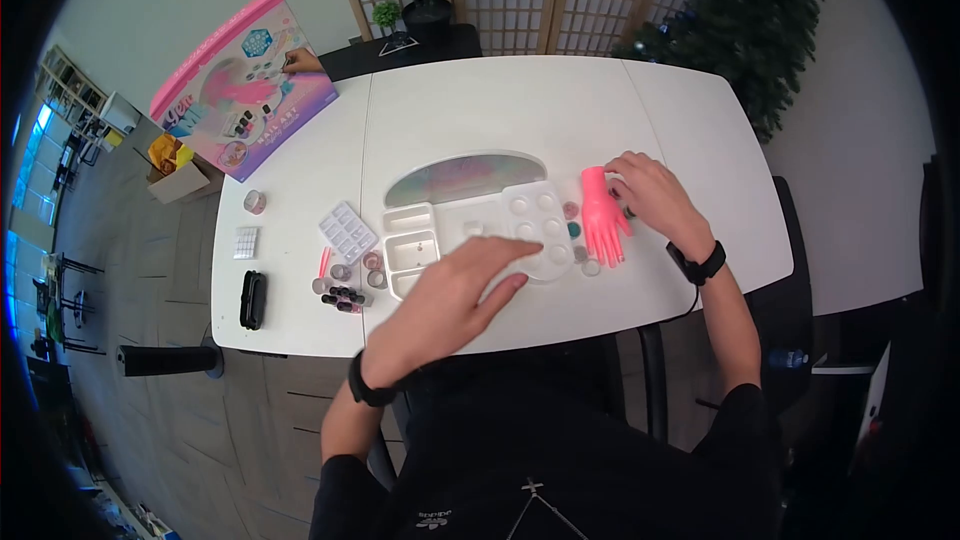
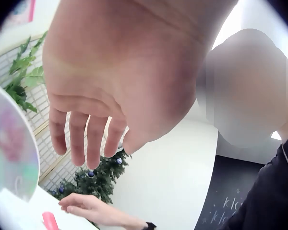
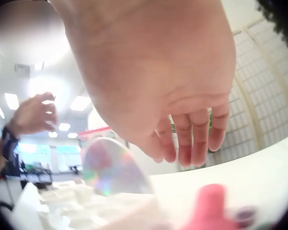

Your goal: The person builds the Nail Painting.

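My left hand [image 1: 455, 295] hovers over the front of a white nail-art tray [image 1: 405, 213], its fingers extended and holding nothing. An oval mirror [image 1: 465, 180] stands at the tray's back, and a white palette with round wells [image 1: 520, 202] sits at its right side. Beside the palette lies a pink model hand [image 1: 600, 208], fingers towards me. My right hand [image 1: 655, 198] is just right of its wrist end, fingertips close to it. In the right wrist view those fingers [image 3: 185, 139] hang loosely with nothing between them. Small pots [image 1: 574, 230] sit around the model hand.
Left of the tray are a white compartment box [image 1: 348, 231], several small nail polish bottles [image 1: 345, 297], more pots [image 1: 372, 261] and a black case [image 1: 253, 300]. A large pink product box [image 1: 245, 90] stands at the table's back left corner. A cable hangs near the right wrist.
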The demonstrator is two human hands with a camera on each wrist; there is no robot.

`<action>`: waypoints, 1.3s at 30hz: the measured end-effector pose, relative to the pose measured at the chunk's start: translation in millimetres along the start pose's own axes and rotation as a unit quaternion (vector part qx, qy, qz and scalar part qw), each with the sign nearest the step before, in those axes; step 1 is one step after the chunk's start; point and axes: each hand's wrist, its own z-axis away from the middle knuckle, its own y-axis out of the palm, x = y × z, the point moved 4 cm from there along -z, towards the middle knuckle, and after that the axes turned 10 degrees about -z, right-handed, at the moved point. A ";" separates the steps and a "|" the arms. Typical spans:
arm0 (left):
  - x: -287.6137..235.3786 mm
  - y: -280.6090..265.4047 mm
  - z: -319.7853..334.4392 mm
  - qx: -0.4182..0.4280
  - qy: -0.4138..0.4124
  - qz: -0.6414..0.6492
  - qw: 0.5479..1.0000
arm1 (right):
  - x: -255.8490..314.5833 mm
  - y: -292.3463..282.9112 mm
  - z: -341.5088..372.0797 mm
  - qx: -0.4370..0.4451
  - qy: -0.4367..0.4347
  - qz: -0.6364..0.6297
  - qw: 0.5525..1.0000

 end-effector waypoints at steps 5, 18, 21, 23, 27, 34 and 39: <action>29.7 88.8 17.4 -0.002 0.006 -0.067 0.998 | -54.4 27.1 4.5 0.040 -0.005 0.048 0.998; 53.7 130.9 15.3 -0.051 0.011 -0.132 0.990 | -30.8 5.3 -0.9 -0.058 0.034 0.032 0.997; 54.1 131.0 14.2 -0.057 0.011 -0.134 0.989 | 18.5 10.0 -8.3 -0.041 -0.043 0.000 0.998; 54.6 130.5 13.1 -0.056 0.011 -0.135 0.989 | 47.5 25.9 -15.1 -0.001 -0.104 -0.016 0.994; 54.2 132.5 11.8 -0.057 0.003 -0.130 0.990 | 71.2 65.6 -34.2 0.019 -0.182 0.003 0.983; 55.0 132.8 12.7 -0.063 0.002 -0.118 0.991 | 77.7 85.6 -51.4 0.038 -0.212 0.052 0.975; 55.1 133.8 12.9 -0.061 0.007 -0.138 0.988 | 82.3 87.6 -49.9 0.039 -0.235 0.099 0.966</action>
